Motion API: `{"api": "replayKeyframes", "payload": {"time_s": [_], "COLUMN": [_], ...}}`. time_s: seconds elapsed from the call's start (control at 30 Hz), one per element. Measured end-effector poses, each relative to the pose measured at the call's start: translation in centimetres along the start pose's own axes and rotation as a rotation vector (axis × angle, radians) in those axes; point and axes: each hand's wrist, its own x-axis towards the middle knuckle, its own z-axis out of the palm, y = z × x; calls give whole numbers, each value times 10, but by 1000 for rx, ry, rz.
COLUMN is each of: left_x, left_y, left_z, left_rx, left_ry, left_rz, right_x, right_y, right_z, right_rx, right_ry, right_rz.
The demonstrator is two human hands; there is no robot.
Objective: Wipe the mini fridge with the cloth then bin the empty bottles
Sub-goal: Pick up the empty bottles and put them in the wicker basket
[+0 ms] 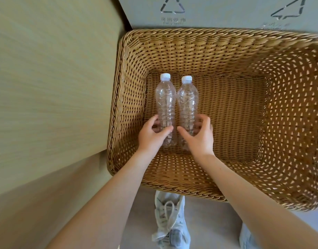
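Two clear empty plastic bottles with white caps lie side by side on the floor of a large wicker basket [217, 41], caps pointing away from me. My left hand [152, 136] curls its thumb and fingers round the lower part of the left bottle [165, 105]. My right hand [199, 136] does the same round the base end of the right bottle [188, 103]. Both hands reach down inside the basket. No cloth or mini fridge is in view.
A wood-grain panel [52, 78] stands close against the basket's left side. Behind the basket is a grey bin front [217, 13] with recycling symbols. My pale shoes [170, 221] stand on the floor just before the basket's near rim.
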Motion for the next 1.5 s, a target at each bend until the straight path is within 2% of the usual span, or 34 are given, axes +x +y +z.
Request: {"api": "replayKeyframes", "payload": {"time_s": [0.27, 0.37, 0.5, 0.6, 0.8, 1.0, 1.13, 1.33, 1.5], "left_x": [3, -3, -25, -58, -175, -340, -441, -562, -624], "left_y": [1, 5, 34, 81, 225, 363, 444, 507, 541], "left_z": [0, -5, -18, -34, -77, -129, -171, -222, -236], "left_rx": [90, 227, 334, 361, 411, 538, 659, 750, 872], "left_ry": [-21, 0, 52, 84, 145, 121, 151, 269, 264], "left_rz": [4, 24, 141, 277, 600, 878, 1027, 1124, 1190], "right_x": [0, -5, -19, -37, -107, -230, -304, -390, -428], "right_y": [-6, -11, -35, -77, -212, -347, -422, -492, -531], "right_z": [3, -1, -25, -61, -169, -293, -365, -453, -515], "right_rx": [-68, -123, -177, -191, -200, -274, -289, -372, -396], "right_ry": [-2, -27, -10, 50, 93, 155, 184, 245, 221], "right_rz": [-12, -28, -35, -141, -340, -545, -616, -746, -800]}}
